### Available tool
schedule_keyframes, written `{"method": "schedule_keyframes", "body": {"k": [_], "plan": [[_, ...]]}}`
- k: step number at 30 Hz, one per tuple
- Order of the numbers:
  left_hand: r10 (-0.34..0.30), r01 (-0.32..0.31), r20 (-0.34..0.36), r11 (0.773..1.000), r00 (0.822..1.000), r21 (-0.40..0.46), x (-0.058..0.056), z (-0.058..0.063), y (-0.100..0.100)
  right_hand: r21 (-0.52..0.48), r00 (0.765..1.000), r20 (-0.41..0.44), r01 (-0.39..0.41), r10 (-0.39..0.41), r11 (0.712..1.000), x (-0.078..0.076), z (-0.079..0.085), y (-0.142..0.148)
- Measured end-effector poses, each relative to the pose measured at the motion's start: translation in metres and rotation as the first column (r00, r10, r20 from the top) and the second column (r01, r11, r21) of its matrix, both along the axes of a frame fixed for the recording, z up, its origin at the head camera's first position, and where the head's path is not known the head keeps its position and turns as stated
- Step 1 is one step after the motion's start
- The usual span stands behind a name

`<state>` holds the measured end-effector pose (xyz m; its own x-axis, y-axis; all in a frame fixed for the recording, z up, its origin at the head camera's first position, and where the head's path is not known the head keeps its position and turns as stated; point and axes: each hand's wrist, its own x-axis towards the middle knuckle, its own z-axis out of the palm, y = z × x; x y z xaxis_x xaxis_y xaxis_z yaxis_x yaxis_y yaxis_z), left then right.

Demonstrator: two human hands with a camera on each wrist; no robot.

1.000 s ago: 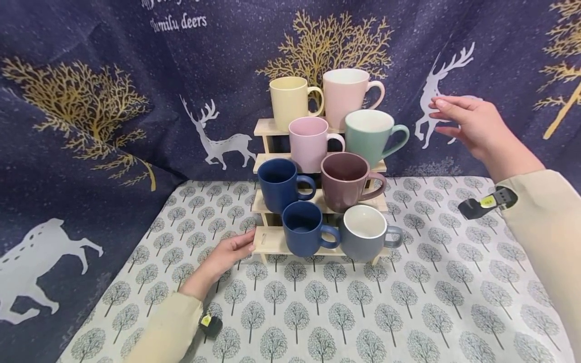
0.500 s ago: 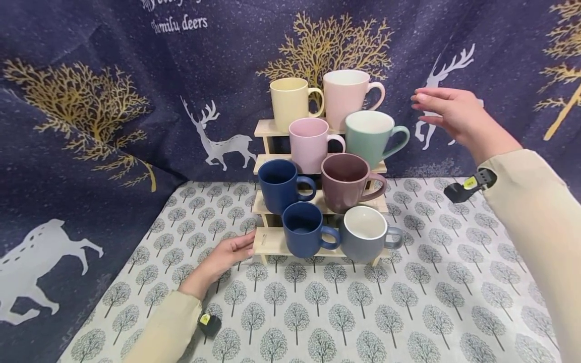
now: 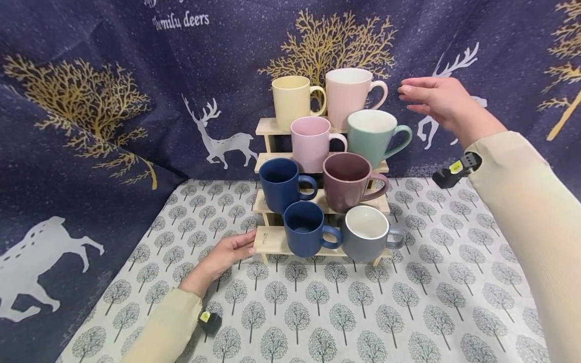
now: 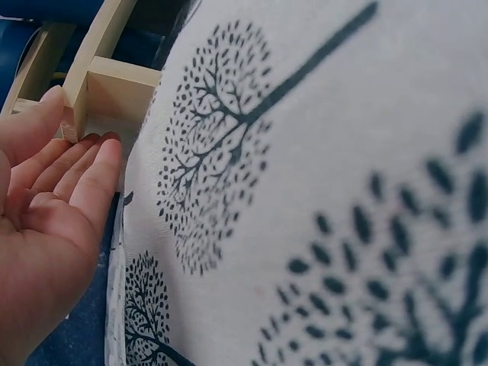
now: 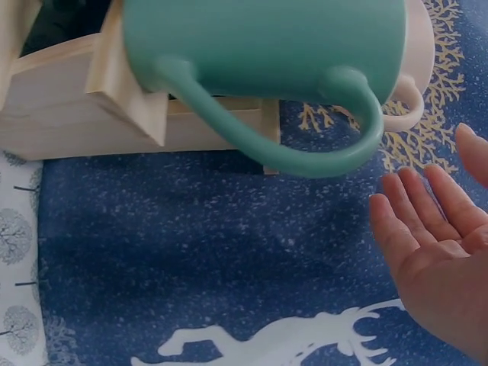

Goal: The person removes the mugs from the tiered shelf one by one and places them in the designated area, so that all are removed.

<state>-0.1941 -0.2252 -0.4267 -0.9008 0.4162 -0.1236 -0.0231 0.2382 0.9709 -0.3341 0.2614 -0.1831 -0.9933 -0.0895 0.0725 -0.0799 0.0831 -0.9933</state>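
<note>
A tiered wooden display stand [image 3: 274,241] carries several mugs. My left hand [image 3: 229,254] grips the left end of its lowest step; in the left wrist view the thumb and fingers [image 4: 95,179] lie on either side of the wooden edge. My right hand [image 3: 442,103] is in the air with loosely bent fingers, holding nothing. It is just right of the tall pink mug's [image 3: 346,98] handle, apart from it. Below and left of that hand sits the green mug [image 3: 368,136], large in the right wrist view, its handle [image 5: 305,162] pointing out.
A yellow mug [image 3: 288,106] shares the top step with the pink one. Lower stand a lilac mug [image 3: 310,146], a dark blue mug [image 3: 276,189], a maroon mug [image 3: 343,189], a blue mug [image 3: 301,237] and a grey mug [image 3: 363,242]. Tree-patterned cloth [image 3: 336,312] covers the table; a navy curtain hangs behind.
My right hand has moved left and slightly up, closer to the tall pink mug's handle. The left hand has stayed at the stand, and the mugs have kept their places.
</note>
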Motion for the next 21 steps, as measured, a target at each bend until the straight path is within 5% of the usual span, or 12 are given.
{"method": "schedule_keyframes", "body": {"k": [21], "plan": [[-0.003,0.003,0.001,1.0,1.0,-0.001,0.0,-0.001,0.001,0.063,0.988,0.153,-0.047,0.037,0.997,-0.023,0.024,-0.02]]}}
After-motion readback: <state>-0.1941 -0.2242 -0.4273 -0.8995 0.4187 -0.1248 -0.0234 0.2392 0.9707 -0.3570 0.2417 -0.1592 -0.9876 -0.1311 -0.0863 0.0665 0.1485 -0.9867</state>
